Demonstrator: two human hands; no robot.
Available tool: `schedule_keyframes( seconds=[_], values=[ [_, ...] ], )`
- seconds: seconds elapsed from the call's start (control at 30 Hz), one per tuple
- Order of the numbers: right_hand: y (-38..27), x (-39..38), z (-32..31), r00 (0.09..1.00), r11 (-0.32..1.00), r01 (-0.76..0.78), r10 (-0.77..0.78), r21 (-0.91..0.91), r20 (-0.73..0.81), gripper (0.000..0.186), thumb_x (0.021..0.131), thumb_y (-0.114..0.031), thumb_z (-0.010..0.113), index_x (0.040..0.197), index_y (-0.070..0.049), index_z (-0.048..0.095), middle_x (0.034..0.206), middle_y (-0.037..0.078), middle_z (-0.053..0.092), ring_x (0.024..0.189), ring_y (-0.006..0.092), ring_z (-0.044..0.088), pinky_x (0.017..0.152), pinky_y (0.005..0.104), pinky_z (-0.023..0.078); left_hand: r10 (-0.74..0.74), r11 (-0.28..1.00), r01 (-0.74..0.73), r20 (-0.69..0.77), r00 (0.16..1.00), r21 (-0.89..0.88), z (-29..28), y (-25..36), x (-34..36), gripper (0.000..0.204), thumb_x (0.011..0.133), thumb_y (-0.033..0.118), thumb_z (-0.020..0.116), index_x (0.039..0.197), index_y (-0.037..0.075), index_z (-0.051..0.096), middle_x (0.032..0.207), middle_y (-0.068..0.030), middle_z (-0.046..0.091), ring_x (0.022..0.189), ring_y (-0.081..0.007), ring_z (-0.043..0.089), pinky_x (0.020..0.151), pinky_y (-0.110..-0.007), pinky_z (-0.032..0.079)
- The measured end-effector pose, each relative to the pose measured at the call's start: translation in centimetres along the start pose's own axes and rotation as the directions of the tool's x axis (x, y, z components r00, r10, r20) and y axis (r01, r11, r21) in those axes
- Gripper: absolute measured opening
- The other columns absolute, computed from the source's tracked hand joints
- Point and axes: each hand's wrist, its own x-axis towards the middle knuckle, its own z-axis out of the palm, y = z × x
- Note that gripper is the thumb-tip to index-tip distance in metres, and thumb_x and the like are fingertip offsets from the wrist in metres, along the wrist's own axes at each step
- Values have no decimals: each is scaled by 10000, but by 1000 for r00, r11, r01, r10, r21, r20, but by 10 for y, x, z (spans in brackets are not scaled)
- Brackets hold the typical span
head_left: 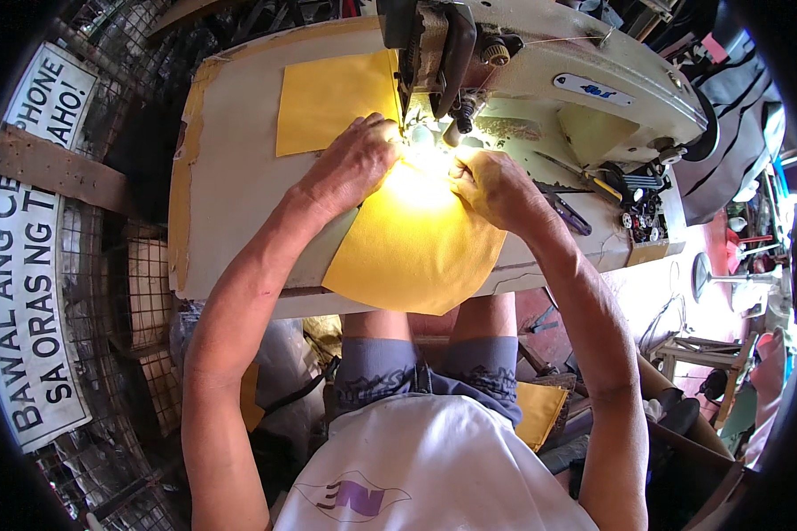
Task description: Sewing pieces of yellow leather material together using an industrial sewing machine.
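Observation:
A yellow sheet of fabric or leather-like material [416, 257] hangs over the front edge of the sewing table [239, 195]. Its far edge lies under the lit needle area of a sewing machine [584, 57]. My left hand [356, 164] is closed on the sheet's left side, close to the needle. On the other side, my right hand [498, 188] pinches the right edge. Glare from the lamp washes out the fingertips and the stitching spot. A flat yellow panel [332, 104] rests on the table beyond my left hand.
Black-handled snips [568, 214] lie right of my right hand, near a cluster of bobbins [648, 212]. Another yellow piece [540, 414] sits low beside my right thigh. Wire mesh [146, 301] and a white lettered sign [35, 257] stand on the left.

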Motion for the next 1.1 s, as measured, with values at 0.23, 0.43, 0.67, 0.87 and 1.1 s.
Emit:
schedule_keyframes(
  seconds=[0.23,0.43,0.67,0.87,1.1],
  values=[
    [-15,-19,8,983,999,26,-30,-28,-182,159,866,-135,694,978,-26,662,850,172,613,820,359,624,724,442,500,88,994,-90,-36,996,-57,-18,7,-3,131,835,125,636,941,56,669,998,-84,620,1023,-262,589,929,-379,491],
    [-30,-32,10,977,964,113,-152,-240,-152,288,784,-84,651,1070,-78,684,949,96,554,958,285,584,815,385,506,322,941,-316,-37,946,122,-28,10,-3,160,796,127,636,932,49,667,1011,-92,626,1047,-265,601,954,-389,491],
    [-30,-37,11,964,915,179,-237,-361,-122,392,771,-119,625,1155,-126,699,982,68,532,982,239,544,887,371,475,302,905,-324,118,946,276,-31,31,-9,169,828,89,598,954,-10,652,1041,-156,635,1091,-311,603,1023,-423,472],
    [-43,-33,7,991,928,117,-133,-354,-22,276,787,-137,615,1053,-102,681,1040,109,573,1021,268,569,905,399,471,-216,832,160,45,975,531,0,108,-25,323,910,188,548,1121,-32,655,1171,-223,619,1218,-374,513,1113,-561,338],
    [-99,-50,27,997,943,-79,69,-322,-43,199,795,-91,615,953,31,613,964,175,592,893,300,641,732,415,550,-81,991,83,-28,996,107,-19,72,-46,358,903,170,580,1246,79,633,1326,-141,575,1311,-392,456,1157,-548,296]
  ],
)
